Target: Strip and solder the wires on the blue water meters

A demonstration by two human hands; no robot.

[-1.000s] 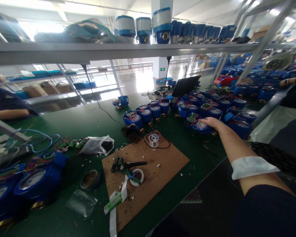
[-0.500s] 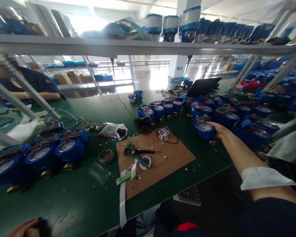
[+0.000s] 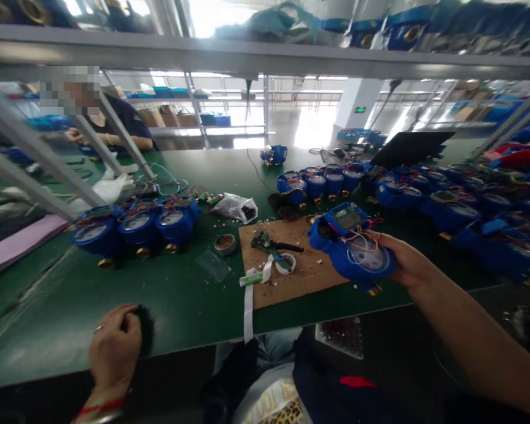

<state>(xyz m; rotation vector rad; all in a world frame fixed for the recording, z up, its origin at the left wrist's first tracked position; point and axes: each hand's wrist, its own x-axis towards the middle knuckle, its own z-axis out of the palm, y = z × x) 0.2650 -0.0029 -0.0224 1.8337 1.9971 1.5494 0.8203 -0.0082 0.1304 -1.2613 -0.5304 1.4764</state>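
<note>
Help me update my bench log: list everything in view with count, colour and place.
Table: one, green, middle
Cardboard: one, brown, on table
Left meters: three, blue, row on table's left
Back meters: four, blue, row behind cardboard
Right meters: several, overlapping, blue, table's right
Lone meter: one, blue, far table edge
Hand tool: one, black and green, on cardboard
Tape roll: one, white, on cardboard
Round piece: one, brown-grey, left of cardboard
Bag: one, clear, dark contents, beyond cardboard
Laptop-like panel: one, black, back right
Shelf: one, grey, overhead
Co-worker: one, dark clothing, far left
Held meter: one, blue, in right hand
Left hand: one, bare, table's near left edge
Right hand: one, bare, gripping held meter
</note>
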